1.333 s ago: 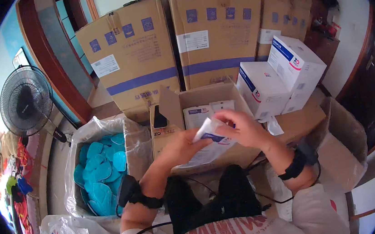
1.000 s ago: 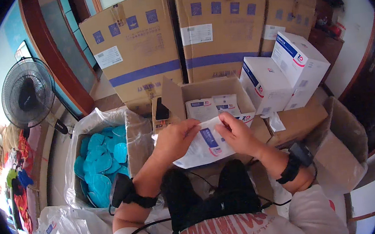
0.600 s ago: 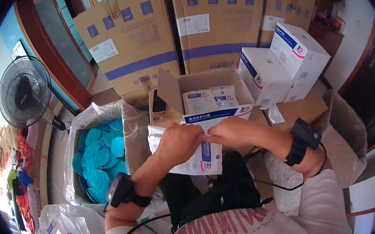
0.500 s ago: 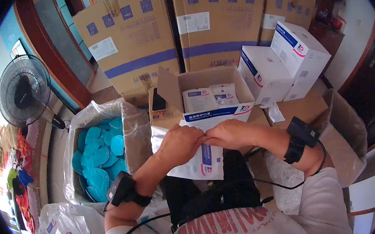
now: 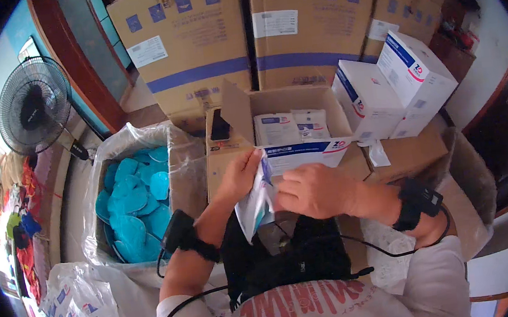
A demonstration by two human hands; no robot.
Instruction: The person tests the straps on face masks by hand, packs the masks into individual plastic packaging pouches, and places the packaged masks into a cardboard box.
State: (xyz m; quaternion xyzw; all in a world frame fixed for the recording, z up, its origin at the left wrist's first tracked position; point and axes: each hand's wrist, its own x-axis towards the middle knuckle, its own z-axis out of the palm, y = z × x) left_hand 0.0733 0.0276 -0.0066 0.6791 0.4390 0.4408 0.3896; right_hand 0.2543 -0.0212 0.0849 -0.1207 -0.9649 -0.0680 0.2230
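Note:
My left hand [image 5: 241, 175] pinches the top corner of a white plastic pouch [image 5: 253, 211] with blue print, holding it nearly edge-on above my lap. A patch of teal shows near the pouch's lower part. My right hand [image 5: 316, 190] is beside the pouch, fingers curled in toward it and slightly blurred; what they hold, if anything, is hidden. Just beyond both hands stands an open white-and-blue carton [image 5: 303, 153] with several similar pouches [image 5: 276, 130] inside.
On my left, a plastic-lined box holds many teal cup-shaped masks [image 5: 128, 196]. White cartons [image 5: 409, 74] are stacked at the right, large brown boxes [image 5: 193, 47] behind. A phone [image 5: 219, 125] lies beside the open carton. A fan [image 5: 35, 104] stands far left, crumpled plastic bags [image 5: 81, 306] near left.
The pouch has turned from lying face-up to nearly edge-on. My right hand has come away from its top edge and moved right and slightly down; my left hand keeps its pinch.

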